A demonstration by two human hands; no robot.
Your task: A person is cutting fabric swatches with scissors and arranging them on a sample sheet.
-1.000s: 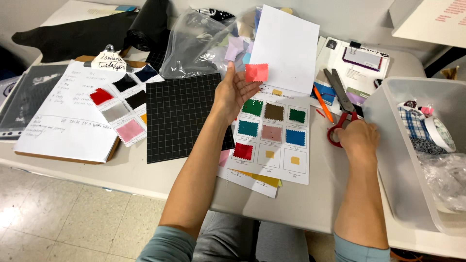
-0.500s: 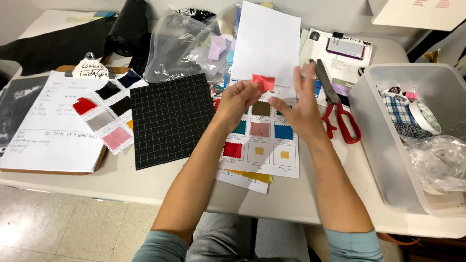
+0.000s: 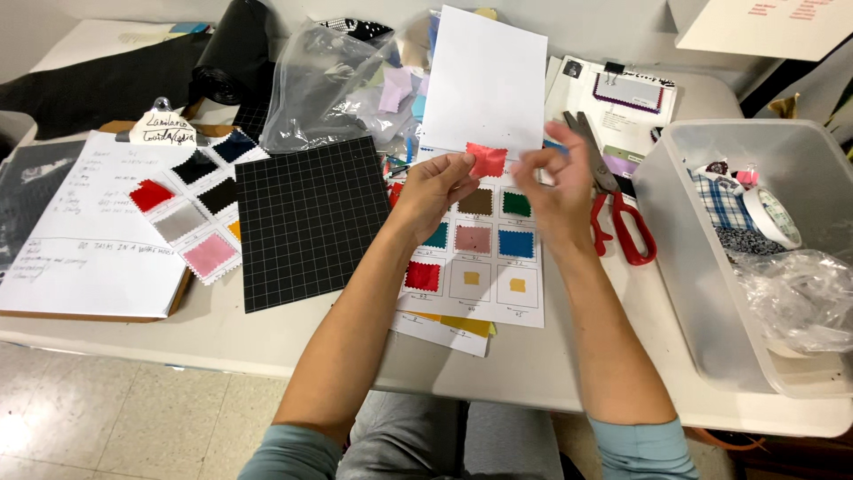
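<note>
table (image 3: 222, 333) | red swatch (image 3: 487, 160) pinched in left hand (image 3: 435, 187) fingers (image 3: 464, 164)

Two hands: left hand (image 3: 437, 187), right hand (image 3: 553, 191). One red fabric swatch (image 3: 486, 160) held up, one pair of scissors (image 3: 613, 200) (red handles), one black grid mat (image 3: 309, 218), one clear plastic bin (image 3: 702, 267).

Small fabric swatch (image 3: 487, 160): coral red. Square cutting mat (image 3: 306, 220): black, fine white grid. Sample sheet (image 3: 475, 258): white, patches in brown, green, teal, pink, blue, red, yellow. Scissors (image 3: 622, 222): red handles. Folded cloth in clear bin (image 3: 721, 203): blue-white plaid.
</note>
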